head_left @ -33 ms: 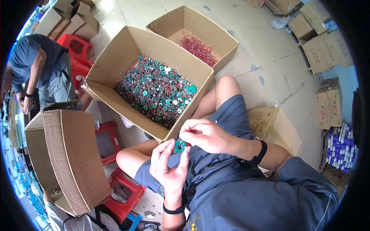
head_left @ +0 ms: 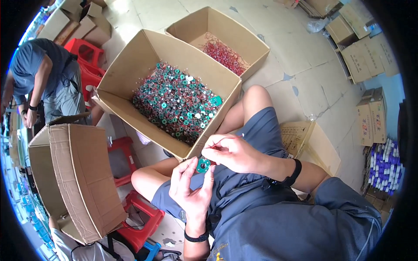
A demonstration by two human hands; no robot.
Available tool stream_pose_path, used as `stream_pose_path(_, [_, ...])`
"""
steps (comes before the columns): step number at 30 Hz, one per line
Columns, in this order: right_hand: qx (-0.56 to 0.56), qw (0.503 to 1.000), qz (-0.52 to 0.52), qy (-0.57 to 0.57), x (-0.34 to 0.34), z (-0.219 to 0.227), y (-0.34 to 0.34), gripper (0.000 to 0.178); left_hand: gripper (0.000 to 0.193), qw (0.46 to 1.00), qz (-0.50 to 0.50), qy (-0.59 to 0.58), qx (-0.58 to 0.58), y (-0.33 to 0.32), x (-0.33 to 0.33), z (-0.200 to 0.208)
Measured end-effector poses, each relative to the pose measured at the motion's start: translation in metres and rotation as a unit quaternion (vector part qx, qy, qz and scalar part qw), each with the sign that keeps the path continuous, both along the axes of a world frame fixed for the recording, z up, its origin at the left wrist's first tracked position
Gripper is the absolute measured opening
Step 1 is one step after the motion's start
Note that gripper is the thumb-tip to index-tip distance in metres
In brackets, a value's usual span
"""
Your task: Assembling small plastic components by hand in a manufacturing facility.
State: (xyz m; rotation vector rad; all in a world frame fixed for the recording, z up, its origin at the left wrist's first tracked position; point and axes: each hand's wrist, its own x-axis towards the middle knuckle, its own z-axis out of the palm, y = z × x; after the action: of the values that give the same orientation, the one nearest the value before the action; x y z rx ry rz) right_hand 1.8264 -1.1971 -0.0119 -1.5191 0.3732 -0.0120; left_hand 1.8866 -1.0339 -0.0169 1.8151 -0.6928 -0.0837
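I sit with a small green round part [head_left: 203, 165] held over my lap between both hands. My left hand [head_left: 190, 191] grips the part from below with thumb and fingers. My right hand [head_left: 230, 152] pinches a thin red wire [head_left: 224, 139] right at the part. Just ahead of my knees stands a large open cardboard box [head_left: 126, 65] filled with several green round parts [head_left: 174, 102]. Behind it a second open box [head_left: 244, 37] holds a heap of red wires [head_left: 224, 54].
Another person in a blue shirt [head_left: 39, 74] bends over at the far left near red plastic stools [head_left: 89, 65]. A big cardboard box [head_left: 74, 174] lies on its side at my left. A flattened carton [head_left: 305, 139] lies by my right knee, and cartons [head_left: 370, 115] stack at the right.
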Motion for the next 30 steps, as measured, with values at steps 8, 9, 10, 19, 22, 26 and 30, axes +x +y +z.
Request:
stream_pose_path(8, [-0.037, 0.999, -0.031, -0.013, 0.001, -0.001, 0.010, 0.014, 0.042, 0.999, 0.008, -0.032, 0.007, 0.003, -0.004, -0.004])
stream_pose_path(9, [-0.155, 0.986, -0.044, -0.049, 0.001, 0.003, 0.013, 0.014, 0.042, 0.999, 0.005, -0.045, 0.000, 0.004, -0.003, -0.006])
stream_pose_path(10, [-0.278, 0.948, -0.060, -0.142, 0.000, 0.010, 0.015, 0.014, 0.042, 0.998, 0.001, -0.058, -0.006, 0.004, -0.003, -0.006])
stream_pose_path(19, [0.067, 0.997, 0.006, 0.033, 0.011, -0.006, -0.001, 0.014, 0.039, 0.998, 0.007, -0.069, 0.002, 0.000, 0.003, -0.006])
stream_pose_path(22, [-0.384, 0.891, -0.016, -0.243, 0.014, 0.015, 0.000, 0.015, 0.041, 0.996, 0.007, -0.084, 0.030, 0.001, 0.007, -0.003])
stream_pose_path(26, [-0.100, 0.993, 0.005, -0.058, 0.008, 0.018, -0.006, 0.019, 0.032, 0.994, 0.006, -0.097, 0.041, -0.001, 0.003, 0.017])
stream_pose_path(30, [-0.286, 0.945, -0.028, -0.154, 0.007, -0.002, 0.000, 0.024, 0.034, 0.999, 0.010, -0.011, 0.048, 0.000, -0.003, -0.007])
